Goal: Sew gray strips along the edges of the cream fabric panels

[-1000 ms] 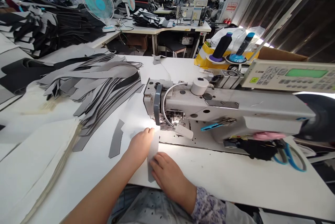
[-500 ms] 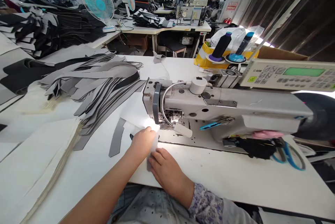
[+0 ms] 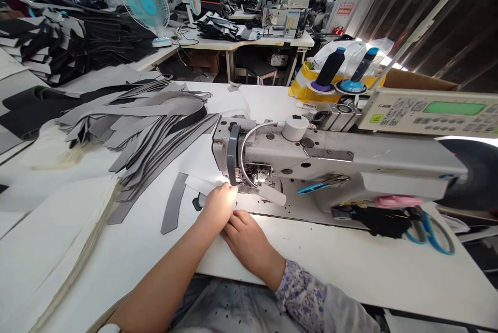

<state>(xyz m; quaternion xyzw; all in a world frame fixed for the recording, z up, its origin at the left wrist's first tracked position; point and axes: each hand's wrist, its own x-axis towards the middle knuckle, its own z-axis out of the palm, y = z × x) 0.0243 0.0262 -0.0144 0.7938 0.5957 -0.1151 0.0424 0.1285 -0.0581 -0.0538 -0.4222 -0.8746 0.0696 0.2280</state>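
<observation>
My left hand point(image 3: 218, 207) is closed at the needle area of the sewing machine point(image 3: 268, 151), its fingertips beside the presser foot. It holds down a grey fabric strip, which the hands now almost wholly cover. My right hand point(image 3: 249, 242) lies just behind it, fingers together and bent over the near end of that strip, touching the left hand. A pale strip point(image 3: 200, 184) reaches leftward from the needle area. Left of my wrist lie a small dark-ended object point(image 3: 197, 202), partly hidden, and a loose grey fabric piece point(image 3: 174, 203).
A pile of grey fabric strips point(image 3: 155, 136) spreads on the left, with stacked white sheets point(image 3: 58, 250) nearer me. Blue tweezers point(image 3: 315, 186) rest on the machine bed. Blue-handled scissors point(image 3: 438, 234) lie at right. Thread cones point(image 3: 329, 71) and a control panel point(image 3: 431, 110) stand behind.
My left hand has shifted slightly right and up, close against the presser foot. My right hand has slid forward to meet it. The grey strip between them has gone from sight.
</observation>
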